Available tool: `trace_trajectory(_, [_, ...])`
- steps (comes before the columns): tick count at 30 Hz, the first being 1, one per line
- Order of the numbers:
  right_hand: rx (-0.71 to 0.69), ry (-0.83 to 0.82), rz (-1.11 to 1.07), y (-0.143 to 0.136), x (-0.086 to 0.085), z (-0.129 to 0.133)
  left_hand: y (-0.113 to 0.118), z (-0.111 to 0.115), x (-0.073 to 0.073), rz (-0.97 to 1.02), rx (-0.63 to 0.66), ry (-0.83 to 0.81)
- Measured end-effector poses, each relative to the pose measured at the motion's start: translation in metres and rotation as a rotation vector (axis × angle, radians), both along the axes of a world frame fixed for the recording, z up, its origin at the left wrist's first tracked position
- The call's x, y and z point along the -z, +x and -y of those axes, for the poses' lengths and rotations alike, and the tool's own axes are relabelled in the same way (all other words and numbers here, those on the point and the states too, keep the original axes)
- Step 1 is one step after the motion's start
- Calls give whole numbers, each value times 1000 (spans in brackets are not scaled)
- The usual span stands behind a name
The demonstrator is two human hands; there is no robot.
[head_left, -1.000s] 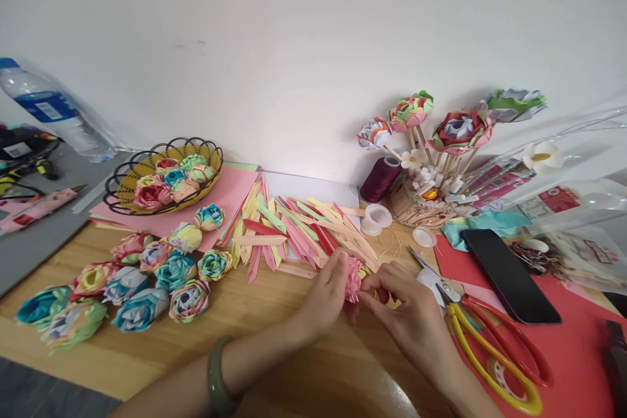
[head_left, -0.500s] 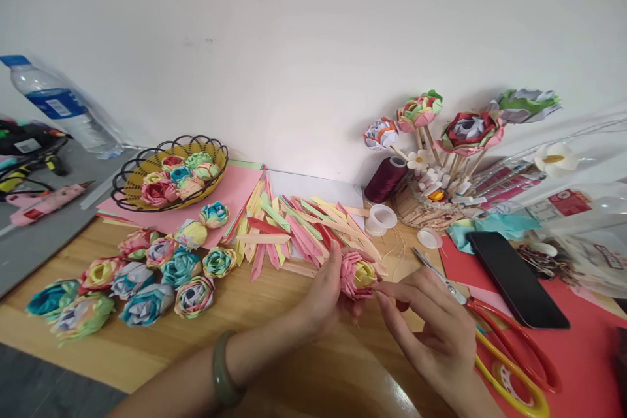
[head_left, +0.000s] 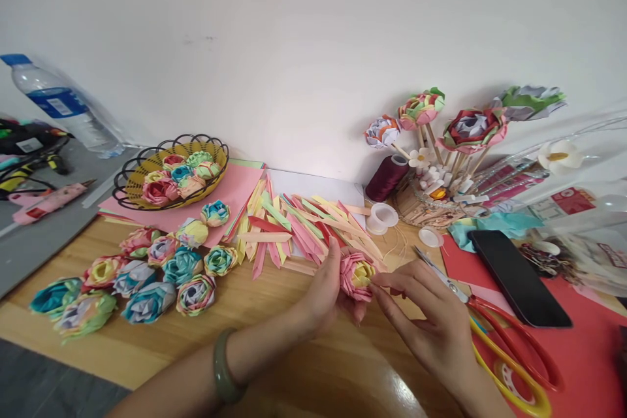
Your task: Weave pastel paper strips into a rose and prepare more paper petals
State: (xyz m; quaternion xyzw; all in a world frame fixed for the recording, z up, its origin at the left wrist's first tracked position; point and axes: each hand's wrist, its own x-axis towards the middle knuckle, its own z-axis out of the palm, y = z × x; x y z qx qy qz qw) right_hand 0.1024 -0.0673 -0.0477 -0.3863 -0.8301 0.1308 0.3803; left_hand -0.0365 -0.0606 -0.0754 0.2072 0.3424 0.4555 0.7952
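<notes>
A paper flower [head_left: 360, 276] with pink outer petals and a yellow centre rests in my left hand [head_left: 330, 290]. The thumb stands up along its left side and the fingers curl underneath. My right hand [head_left: 428, 320] has thumb and forefinger pinched together at the flower's right edge, touching it; anything between those fingertips is too small to make out. Just behind the flower lies a pile of folded paper strips [head_left: 304, 228] in pink, yellow, green, red and peach. Beside my right hand are scissors [head_left: 509, 333] with red and yellow handles.
Several finished paper flowers [head_left: 182, 266] lie at left, others in a yellow basket [head_left: 128, 188]. At right stand a maroon thread spool [head_left: 386, 177], a vase [head_left: 426, 209] of paper flowers, and a phone [head_left: 522, 281] on red paper. A glue gun [head_left: 51, 201] and bottle [head_left: 59, 104] are far left.
My right hand has moved slightly left and up, its pinched fingertips coming closer against the flower. The flower is turned a little in my left hand, which stays nearly in place.
</notes>
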Motion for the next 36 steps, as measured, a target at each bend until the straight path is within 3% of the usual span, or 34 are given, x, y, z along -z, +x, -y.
trace_trajectory(4, [-79,81,27,-1,-1,-2,0,0,-1,-46,-55,1])
trace_trajectory(7, [-87,-20,-38,-1,-3,0,0,1,-3,-90,-65,11])
trace_trajectory(10, [0,-127,-150,-1,-5,2,0,1,-4,-126,-82,65])
trace_trajectory(14, [53,-147,-197,0,-4,3,-2,0,-4,-111,-94,125])
trace_trajectory(19, [-14,-143,-153,0,-3,4,-3,1,-5,-110,-81,152])
trace_trajectory(24, [-122,-64,-78,-2,-8,4,-3,2,-6,-124,-105,168])
trace_trajectory(31, [-1,-17,-110,-3,-4,6,-4,5,-6,-194,-111,305])
trace_trajectory(36, [59,144,-21,-4,1,5,-8,9,-10,-406,-138,436])
